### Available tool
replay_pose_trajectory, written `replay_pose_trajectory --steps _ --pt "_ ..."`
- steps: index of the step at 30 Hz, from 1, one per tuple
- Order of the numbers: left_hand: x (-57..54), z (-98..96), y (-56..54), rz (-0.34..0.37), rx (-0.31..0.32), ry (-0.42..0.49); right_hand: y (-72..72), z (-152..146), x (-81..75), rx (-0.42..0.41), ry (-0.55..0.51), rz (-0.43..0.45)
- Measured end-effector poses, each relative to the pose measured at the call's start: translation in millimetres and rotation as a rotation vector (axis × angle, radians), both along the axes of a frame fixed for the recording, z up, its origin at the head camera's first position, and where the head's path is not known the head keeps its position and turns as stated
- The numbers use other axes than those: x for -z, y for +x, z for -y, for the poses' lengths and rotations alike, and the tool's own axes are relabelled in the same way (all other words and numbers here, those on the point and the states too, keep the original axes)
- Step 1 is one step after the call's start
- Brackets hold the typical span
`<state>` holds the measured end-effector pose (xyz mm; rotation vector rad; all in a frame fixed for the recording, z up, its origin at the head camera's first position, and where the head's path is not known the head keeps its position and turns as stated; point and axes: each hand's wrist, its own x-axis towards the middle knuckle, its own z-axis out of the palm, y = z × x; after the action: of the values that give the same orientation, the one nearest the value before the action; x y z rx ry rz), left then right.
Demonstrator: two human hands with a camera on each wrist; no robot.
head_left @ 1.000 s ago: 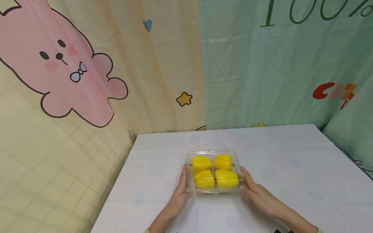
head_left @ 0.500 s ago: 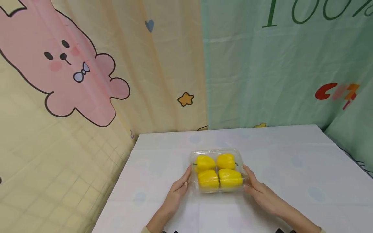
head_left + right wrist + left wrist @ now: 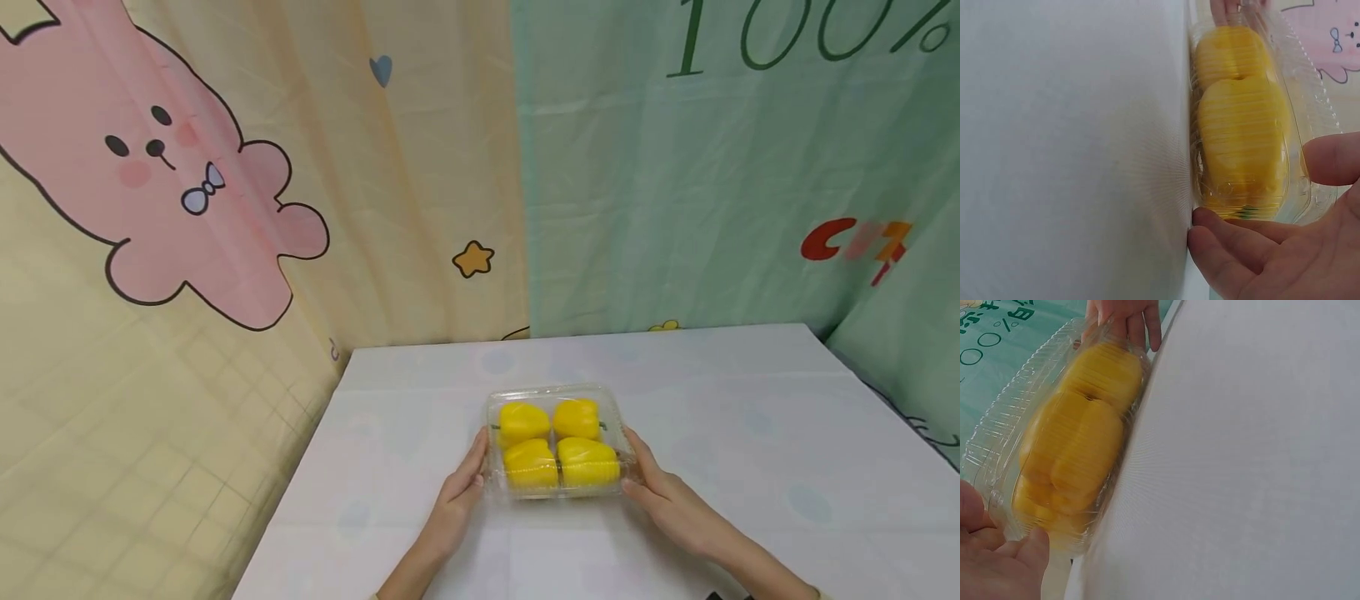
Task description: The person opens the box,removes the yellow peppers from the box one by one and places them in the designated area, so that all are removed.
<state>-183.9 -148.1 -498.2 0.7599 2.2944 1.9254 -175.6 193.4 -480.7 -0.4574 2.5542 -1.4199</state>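
Note:
A clear plastic clamshell box [image 3: 555,493] with a ribbed wall lies near the middle of the table in the head view. Inside it show several yellow bell peppers [image 3: 588,461], some with green stems. My left hand [image 3: 459,492] holds the box's left side; the left wrist view has its thumb and fingertips [image 3: 1038,540] at the near end. On the opposite side my right hand [image 3: 660,487] grips the box, thumb [image 3: 1332,157] against the lid edge and fingers low by the tabletop. Whether the box's underside touches the table cannot be told.
The white-covered table [image 3: 720,400] reaches back to a hanging cloth backdrop [image 3: 450,167] with a pink bear [image 3: 187,158] on it. Green cloth [image 3: 915,350] hangs along the table's right side. A small dark object [image 3: 716,596] shows at the bottom edge, by the right forearm.
Since a second ago the left hand's thumb has shifted from the box's front left corner to its side. The box sits very slightly further right. The right hand keeps its hold.

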Motion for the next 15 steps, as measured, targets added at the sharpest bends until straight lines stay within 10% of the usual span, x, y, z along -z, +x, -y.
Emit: replay_pose_trajectory --steps 15 --pt "-2.9 -1.3 1.8 0.015 -0.194 0.074 -1.6 1.4 -3.3 0.026 0.021 0.028"
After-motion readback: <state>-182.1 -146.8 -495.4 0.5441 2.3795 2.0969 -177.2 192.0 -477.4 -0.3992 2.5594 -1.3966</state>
